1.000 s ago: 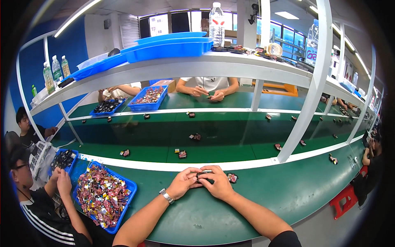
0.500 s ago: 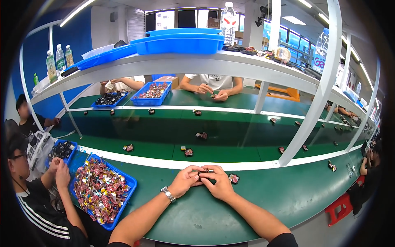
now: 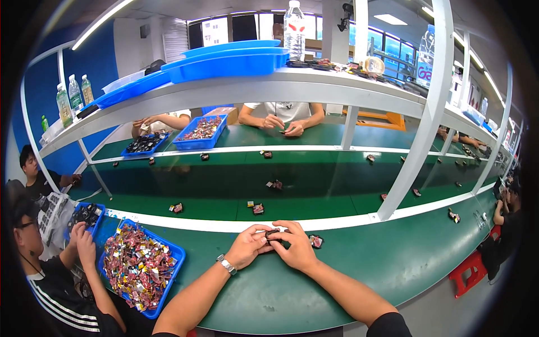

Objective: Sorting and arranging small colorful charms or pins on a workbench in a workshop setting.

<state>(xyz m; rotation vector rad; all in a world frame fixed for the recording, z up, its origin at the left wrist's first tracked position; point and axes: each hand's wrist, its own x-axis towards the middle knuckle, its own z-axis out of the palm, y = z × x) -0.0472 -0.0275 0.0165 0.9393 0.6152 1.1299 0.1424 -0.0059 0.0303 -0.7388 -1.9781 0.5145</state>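
Green worktop [image 3: 269, 297] fills the near side; at its left sits a blue tray [image 3: 171, 278] heaped with small pinkish parts. Near the middle, the left hand [image 3: 246, 247] and right hand [image 3: 296, 248] meet, both pinching a small black part [image 3: 273, 235] between them. A pink-and-black piece [image 3: 316, 241] lies just right of the right hand.

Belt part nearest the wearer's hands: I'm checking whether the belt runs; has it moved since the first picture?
Yes: the pink-and-black part has moved slightly right, toward the slanted white post.
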